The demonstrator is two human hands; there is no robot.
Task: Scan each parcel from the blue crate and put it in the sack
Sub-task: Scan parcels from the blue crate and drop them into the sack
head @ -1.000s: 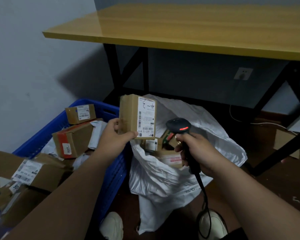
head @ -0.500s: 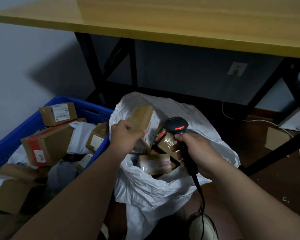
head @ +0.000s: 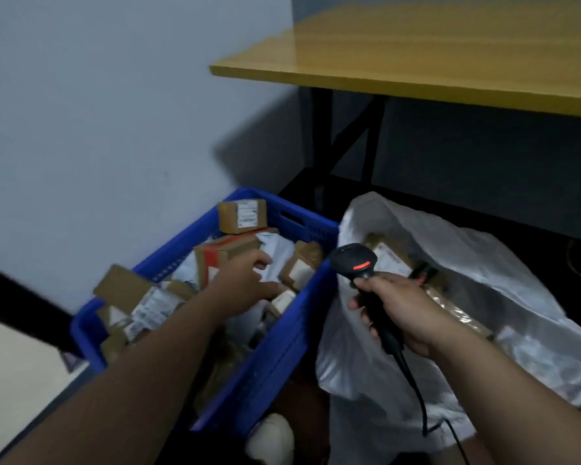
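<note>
Left hand [head: 249, 283] is down in the blue crate [head: 282, 350], fingers loosely spread over the parcels w/ nothing gripped yet; it looks to be reaching toward a small brown parcel w/ a white label [head: 301, 268] near the crate's right wall, thumb close to another little box [head: 282, 302] just below. Can't tell which one it's going for, the shot's blurry. Right hand [head: 403, 310] is wrapped tight round the handle of the black scanner [head: 358, 263], red light showing, held over the gap between crate and sack, cable trailing down. Crate's got plenty left: a red-taped carton [head: 222, 256], a labelled box [head: 242, 216] propped at the far end, more boxes & grey mailers on the left. White sack [head: 467, 263] sits right beside the crate, touching its right wall, mouth open, several parcels already inside. Behind both, a yellow-topped table [head: 416, 62] on black legs; a white shoe [head: 272, 437] pokes in at the bottom. So, by my read: the pick step, btwn parcels. Next it needs a firm pinch on one box, lift clear, turn the label face toward the scanner, then over the sack's rim & drop.
</note>
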